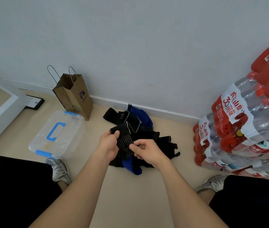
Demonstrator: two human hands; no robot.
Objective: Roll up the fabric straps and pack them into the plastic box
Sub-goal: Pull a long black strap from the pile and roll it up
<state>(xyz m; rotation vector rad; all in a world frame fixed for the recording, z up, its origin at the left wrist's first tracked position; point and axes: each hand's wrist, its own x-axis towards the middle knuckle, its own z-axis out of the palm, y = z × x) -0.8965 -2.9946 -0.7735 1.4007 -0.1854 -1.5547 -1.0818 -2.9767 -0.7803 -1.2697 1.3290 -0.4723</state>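
A heap of black and blue fabric straps [148, 125] lies on the beige floor near the wall. Above the heap, both hands hold one black strap with thin grey stripes [125, 141]. My left hand [108, 143] pinches its left end with the thumb on top. My right hand [145, 150] grips its lower right part with curled fingers. The clear plastic box [40, 142], its lid on with a blue handle and blue clips, stands on the floor to the left of the heap.
A brown paper bag [74, 96] stands against the wall behind the box. Shrink-wrapped packs of water bottles [245, 129] are stacked at the right. A white ledge [0, 111] runs along the left. My shoes [59, 170] and knees frame the bottom.
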